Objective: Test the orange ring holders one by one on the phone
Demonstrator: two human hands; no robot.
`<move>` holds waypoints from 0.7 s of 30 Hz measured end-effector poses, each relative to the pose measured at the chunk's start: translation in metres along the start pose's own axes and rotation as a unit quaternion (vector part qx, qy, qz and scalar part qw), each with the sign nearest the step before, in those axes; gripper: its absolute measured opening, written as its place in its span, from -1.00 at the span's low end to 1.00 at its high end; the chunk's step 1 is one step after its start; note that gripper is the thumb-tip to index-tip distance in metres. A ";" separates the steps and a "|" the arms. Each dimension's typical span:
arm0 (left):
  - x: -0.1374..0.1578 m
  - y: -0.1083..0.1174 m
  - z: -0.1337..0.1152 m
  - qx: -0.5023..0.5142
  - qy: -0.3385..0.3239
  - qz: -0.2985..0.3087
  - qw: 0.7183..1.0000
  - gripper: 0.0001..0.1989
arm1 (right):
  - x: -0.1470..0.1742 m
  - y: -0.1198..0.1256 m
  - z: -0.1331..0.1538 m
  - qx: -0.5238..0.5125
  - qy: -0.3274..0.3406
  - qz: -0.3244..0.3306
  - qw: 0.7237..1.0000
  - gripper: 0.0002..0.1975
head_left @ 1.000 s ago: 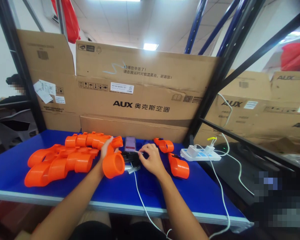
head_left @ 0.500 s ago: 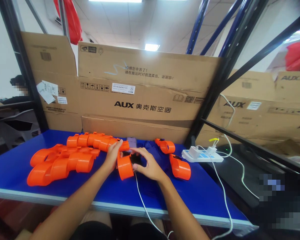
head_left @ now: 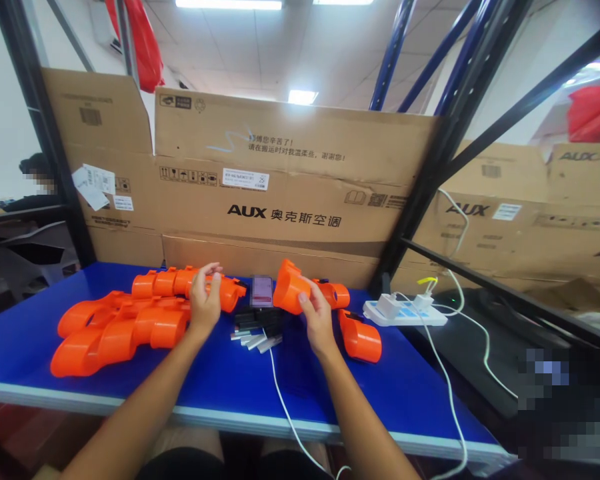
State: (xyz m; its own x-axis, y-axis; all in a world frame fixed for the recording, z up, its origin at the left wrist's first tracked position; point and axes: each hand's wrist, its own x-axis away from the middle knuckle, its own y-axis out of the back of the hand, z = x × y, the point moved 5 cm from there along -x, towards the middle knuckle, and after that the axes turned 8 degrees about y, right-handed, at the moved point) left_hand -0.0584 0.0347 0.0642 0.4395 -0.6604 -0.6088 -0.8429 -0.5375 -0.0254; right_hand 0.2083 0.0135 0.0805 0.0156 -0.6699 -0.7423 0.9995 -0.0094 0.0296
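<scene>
My right hand (head_left: 318,315) holds an orange ring-shaped plastic part (head_left: 289,291) upright above the table, thumb on its near side. My left hand (head_left: 206,297) is raised with fingers apart and nothing in it, in front of a row of orange ring-shaped parts (head_left: 163,283); whether it touches them I cannot tell. Between the hands lies a pile of black straps with pale silvery ends (head_left: 254,327), and behind it a phone (head_left: 262,291) with a lit screen. More nested orange parts (head_left: 120,339) lie at the left.
Two orange parts, one nearer (head_left: 361,339) and one farther (head_left: 336,294), lie right of my hand. A white power strip (head_left: 405,311) with plugged-in chargers sits at the table's right edge. A white cable (head_left: 281,393) runs over the front edge. Cardboard (head_left: 280,180) walls the back.
My right hand has lifted the orange part up and away from the left hand, uncovering the strap pile. My left hand has let go and drawn back to the left.
</scene>
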 end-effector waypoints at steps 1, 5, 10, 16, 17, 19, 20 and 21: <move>-0.002 -0.001 0.000 -0.064 -0.041 0.028 0.997 -0.57 | -0.001 0.002 0.000 0.009 -0.004 -0.013 1.000 -0.44; 0.004 -0.023 0.013 -0.281 -0.152 0.181 0.930 -0.61 | 0.000 -0.001 -0.001 0.007 -0.014 -0.002 1.000 -0.43; 0.008 -0.039 0.024 -0.396 -0.190 0.196 0.877 -0.57 | 0.002 -0.006 -0.003 -0.012 -0.020 0.019 1.000 -0.44; -0.003 -0.033 0.020 -0.410 -0.191 0.153 0.879 -0.63 | 0.002 -0.007 -0.008 -0.014 -0.031 0.025 0.999 -0.42; -0.005 -0.030 0.017 -0.400 -0.185 0.134 0.887 -0.63 | 0.003 -0.008 -0.008 -0.014 -0.031 0.027 0.999 -0.42; -0.009 -0.022 0.012 -0.362 -0.172 0.098 0.911 -0.62 | 0.003 -0.009 -0.011 -0.007 -0.029 0.033 0.999 -0.41; -0.011 -0.018 0.009 -0.334 -0.167 0.083 0.924 -0.62 | 0.002 -0.009 -0.013 -0.001 -0.028 0.035 0.999 -0.41; -0.013 -0.013 0.007 -0.301 -0.161 0.066 0.938 -0.62 | 0.001 -0.010 -0.016 0.004 -0.029 0.035 0.999 -0.42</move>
State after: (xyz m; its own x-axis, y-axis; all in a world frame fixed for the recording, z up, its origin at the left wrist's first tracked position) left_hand -0.0546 0.0537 0.0669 0.1450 -0.6017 -0.7854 -0.5135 -0.7243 0.4601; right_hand 0.1986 0.0248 0.0689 0.0840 -0.7112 -0.6980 0.9957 0.0329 0.0863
